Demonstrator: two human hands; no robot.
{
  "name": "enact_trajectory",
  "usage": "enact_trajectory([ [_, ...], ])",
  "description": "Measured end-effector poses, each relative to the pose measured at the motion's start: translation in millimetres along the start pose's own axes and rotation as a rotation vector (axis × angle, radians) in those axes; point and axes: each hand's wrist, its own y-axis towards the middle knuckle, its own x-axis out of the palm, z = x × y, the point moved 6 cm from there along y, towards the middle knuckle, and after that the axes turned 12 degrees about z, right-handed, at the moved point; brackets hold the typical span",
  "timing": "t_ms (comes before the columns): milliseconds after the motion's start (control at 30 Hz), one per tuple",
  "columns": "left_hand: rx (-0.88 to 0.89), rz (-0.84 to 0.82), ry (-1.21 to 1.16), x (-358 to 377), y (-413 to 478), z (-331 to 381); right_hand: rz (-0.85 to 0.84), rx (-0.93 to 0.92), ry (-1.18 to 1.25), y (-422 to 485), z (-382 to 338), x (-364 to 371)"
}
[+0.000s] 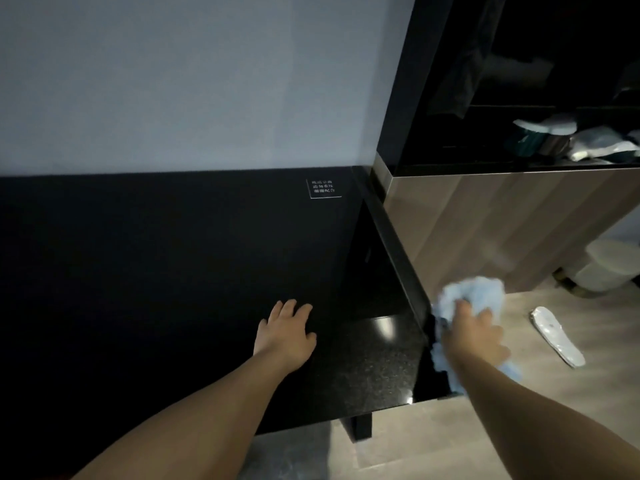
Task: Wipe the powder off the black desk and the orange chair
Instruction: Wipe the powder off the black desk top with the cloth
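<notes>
While the left hand (287,332) rests on the desk (367,368), fingers spread, the right hand (472,336) grips a blue cloth (467,292) at the right edge. Desk wiping is underway; the chair likely comes next.

A single wide-angle camera sits on the person's head and looks forward and down over the black worktop (374,372), close enough that both forearms (194,414) reach in from the bottom edge. It faces the wall (173,81) behind the worktop, with floor (450,441) at lower right.
</notes>
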Motion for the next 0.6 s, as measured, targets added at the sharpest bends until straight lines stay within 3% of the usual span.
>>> enact_trajectory([
  [67,-0.015,0.008,-0.012,2.1,7.6,15.3,0.038,0.238,0.148,25.0,35.5,-8.7],
  [100,-0.023,0.015,-0.01,2.2,11.1,20.1,0.081,0.247,0.188,33.6,37.3,-13.4],
  [200,-0.046,0.032,0.015,2.3,16.8,27.9,0.176,-0.072,0.272,43.8,-8.3,-24.7],
  [267,-0.068,0.044,0.021,0.6,17.8,29.8,0.145,-0.345,0.238,39.7,-56.4,-23.8],
  [367,-0.1,0.069,0.045,-3.2,17.8,29.8,-0.042,-0.801,0.12,20.1,-116.4,-1.7],
  [433,-0.123,0.077,0.059,-7.1,17.3,27.5,-0.206,-0.947,0.054,12.0,-122.6,18.8],
  [500,-0.121,0.073,0.055,-12.4,19.6,24.8,-0.205,-0.776,0.036,29.0,-101.1,26.3],
  [600,-0.12,0.077,0.043,-18.7,21.5,17.4,-0.126,-0.22,0.072,66.8,-47.5,17.6],
])
